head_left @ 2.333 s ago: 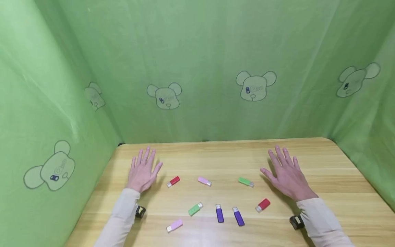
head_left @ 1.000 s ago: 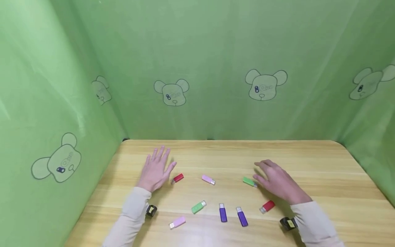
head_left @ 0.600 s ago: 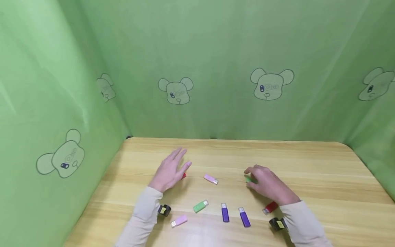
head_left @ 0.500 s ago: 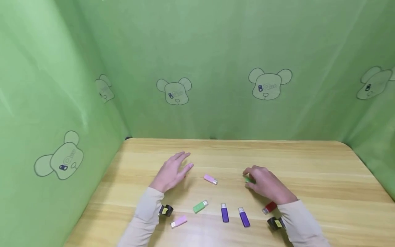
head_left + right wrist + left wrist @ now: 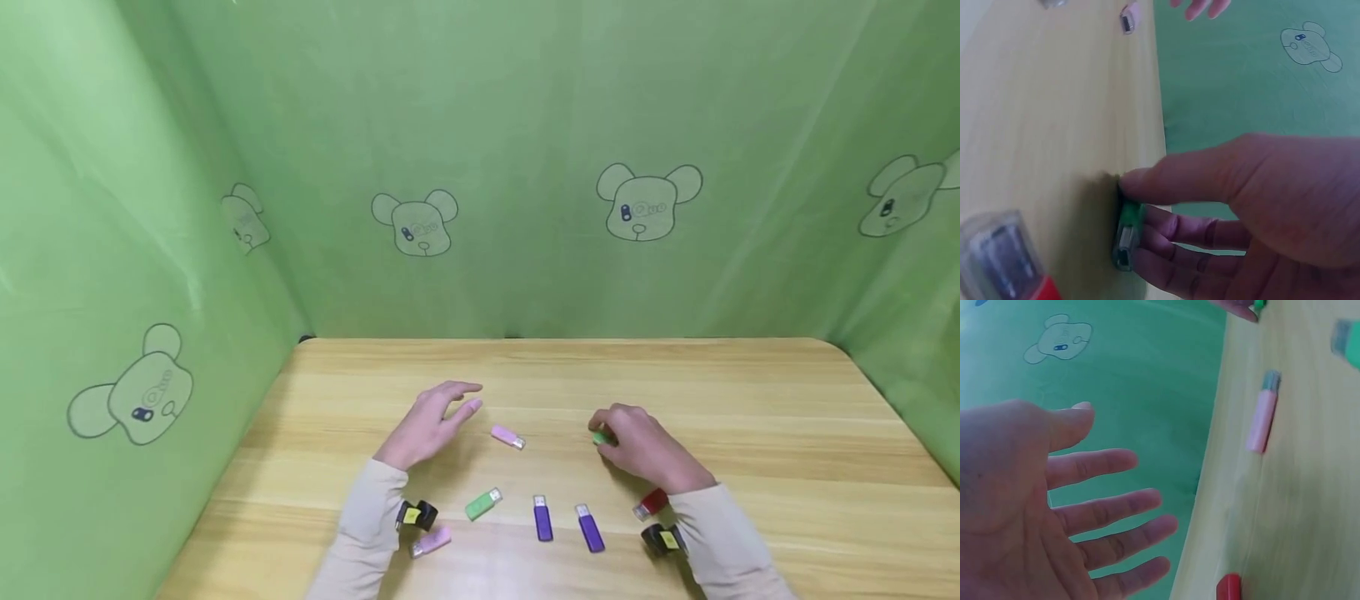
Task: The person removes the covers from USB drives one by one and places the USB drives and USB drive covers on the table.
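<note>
My right hand (image 5: 641, 443) pinches a green USB stick (image 5: 1126, 232) between thumb and fingers at the tabletop, its metal plug showing in the right wrist view. My left hand (image 5: 426, 427) hovers over the table with its fingers extended and nothing in its grasp. To the right of its fingertips lies a pink USB stick (image 5: 507, 437). A red USB stick (image 5: 1229, 587) below the left hand is hidden from the head view but partly visible from the left wrist.
Nearer me on the wooden table (image 5: 525, 367) lie another green USB stick (image 5: 483, 504), two purple USB sticks (image 5: 543, 519), a second pink one (image 5: 431, 542) by the left wrist camera and a second red one (image 5: 650, 503) by the right wrist. Green curtains (image 5: 525, 267) surround the table.
The left hand has moved right, over the red stick, and turned from palm-down to more side-on. My right hand has moved inward, and its spread fingers have closed on the far green USB stick.
</note>
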A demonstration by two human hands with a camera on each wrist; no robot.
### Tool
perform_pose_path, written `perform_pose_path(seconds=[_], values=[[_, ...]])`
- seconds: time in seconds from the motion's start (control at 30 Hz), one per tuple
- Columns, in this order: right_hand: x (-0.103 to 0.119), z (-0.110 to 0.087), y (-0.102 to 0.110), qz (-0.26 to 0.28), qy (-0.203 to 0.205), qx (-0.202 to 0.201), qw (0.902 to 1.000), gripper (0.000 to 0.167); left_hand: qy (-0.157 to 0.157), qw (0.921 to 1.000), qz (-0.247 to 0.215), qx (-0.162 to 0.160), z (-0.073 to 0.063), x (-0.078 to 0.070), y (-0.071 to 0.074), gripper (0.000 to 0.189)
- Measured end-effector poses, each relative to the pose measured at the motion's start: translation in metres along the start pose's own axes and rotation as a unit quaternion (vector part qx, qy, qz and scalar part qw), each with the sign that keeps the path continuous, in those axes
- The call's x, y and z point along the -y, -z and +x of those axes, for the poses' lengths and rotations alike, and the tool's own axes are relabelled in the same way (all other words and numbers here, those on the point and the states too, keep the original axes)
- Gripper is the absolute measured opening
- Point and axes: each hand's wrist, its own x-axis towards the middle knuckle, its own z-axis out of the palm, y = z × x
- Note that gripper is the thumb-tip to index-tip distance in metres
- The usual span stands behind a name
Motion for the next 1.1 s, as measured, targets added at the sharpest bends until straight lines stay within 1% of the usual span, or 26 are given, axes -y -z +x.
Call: perform_pose_path(seconds=[0.13,0.23,0.3,0.33,0.4,0.47,0.53,0.57,0.67,0.8,0.93,1.03,1.1], values=[[0.004,0.000,0.003,0.010,0.004,-0.003,0.9999,0.024,-0.005,0.9997,-0.020,0.012,0.000,-0.004,0.000,0.048],[0.009,0.001,0.005,0.020,0.015,-0.031,0.9992,0.024,-0.011,0.9996,-0.028,0.004,0.001,-0.005,0.000,0.045],[0.013,0.002,0.005,0.054,0.024,-0.056,0.9967,0.024,-0.013,0.9992,-0.039,-0.003,0.002,-0.005,0.000,0.043],[0.015,0.003,0.004,0.083,0.026,-0.065,0.9940,0.025,-0.014,0.9988,-0.046,-0.005,0.002,-0.006,-0.001,0.042],[0.019,0.005,0.001,0.156,0.029,-0.074,0.9845,0.026,-0.018,0.9980,-0.061,-0.002,0.001,-0.007,-0.003,0.040],[0.021,0.006,-0.003,0.232,0.023,-0.069,0.9700,0.029,-0.020,0.9970,-0.074,0.007,0.000,-0.008,-0.006,0.038],[0.022,0.007,-0.007,0.289,0.009,-0.064,0.9552,0.031,-0.021,0.9960,-0.086,0.014,-0.001,-0.009,-0.009,0.037],[0.022,0.007,-0.008,0.307,0.002,-0.063,0.9496,0.033,-0.021,0.9955,-0.091,0.016,-0.002,-0.009,-0.011,0.036],[0.021,0.006,-0.010,0.355,-0.015,-0.062,0.9325,0.037,-0.017,0.9941,-0.106,0.015,-0.004,-0.011,-0.013,0.034],[0.021,0.005,-0.009,0.406,-0.024,-0.049,0.9123,0.042,-0.022,0.9910,-0.131,0.019,-0.005,-0.016,-0.013,0.032],[0.025,0.005,-0.008,0.433,-0.022,-0.040,0.9002,0.042,-0.027,0.9861,-0.161,0.031,-0.005,-0.023,-0.012,0.031],[0.031,0.005,-0.007,0.451,-0.020,-0.043,0.8915,0.041,-0.021,0.9835,-0.178,0.022,-0.005,-0.029,-0.015,0.028],[0.035,0.005,-0.005,0.460,-0.016,-0.045,0.8867,0.040,-0.018,0.9802,-0.197,0.015,-0.004,-0.032,-0.018,0.025]])
